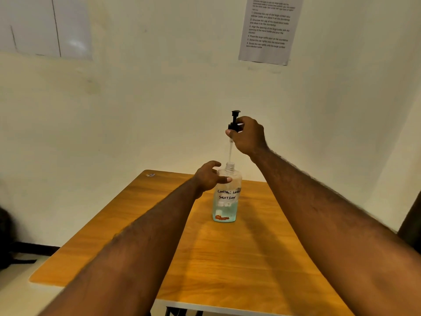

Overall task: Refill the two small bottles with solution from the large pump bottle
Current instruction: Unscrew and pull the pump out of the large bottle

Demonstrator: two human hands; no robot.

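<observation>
The large clear bottle (225,201), labelled "contact lens solution" and partly full of bluish liquid, stands upright near the far edge of the wooden table (205,258). My left hand (208,176) grips its shoulder, thumb across the front. My right hand (247,135) holds the black pump head (234,123) lifted well above the open threaded neck (229,167). The pump's clear dip tube (230,151) hangs down with its tip at the neck. No small bottles are in view.
A printed instruction sheet (270,28) hangs on the cream wall behind the table. A small bit of white debris (150,175) lies at the table's far left corner. A dark bag (6,238) sits on the floor at the left.
</observation>
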